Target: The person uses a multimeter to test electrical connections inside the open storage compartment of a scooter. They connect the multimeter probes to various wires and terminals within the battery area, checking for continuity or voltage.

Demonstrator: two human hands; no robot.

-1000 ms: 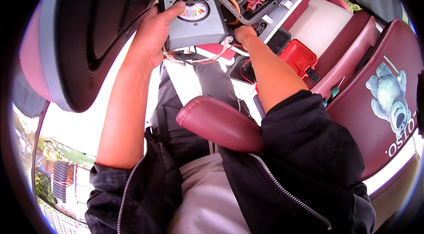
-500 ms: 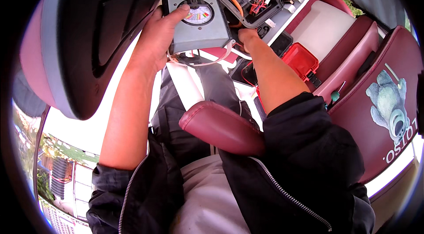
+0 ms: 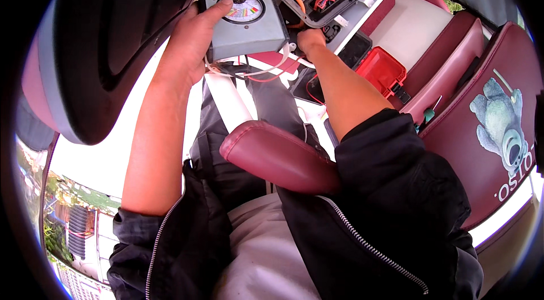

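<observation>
My left hand [image 3: 192, 39] is closed on a grey metal meter [image 3: 246, 36] with a round dial, thumb over the dial's edge. White, red and black wires [image 3: 263, 76] hang below it. To its right, my right hand [image 3: 311, 42] reaches with curled fingers under the edge of a black open case [image 3: 311, 14] holding a blue-labelled module and colored wiring; what those fingers hold is hidden.
A black molded panel [image 3: 96, 22] fills the upper left. A maroon armrest [image 3: 277, 158] crosses above my legs. An open red box [image 3: 379, 70] lies right of my right arm, beside a grey rail [image 3: 379, 2] and maroon-and-cream seats [image 3: 481, 186].
The view dipped, then shifted back slightly up and left. Both hands stay in much the same places, the left still on the meter, the right under the case edge.
</observation>
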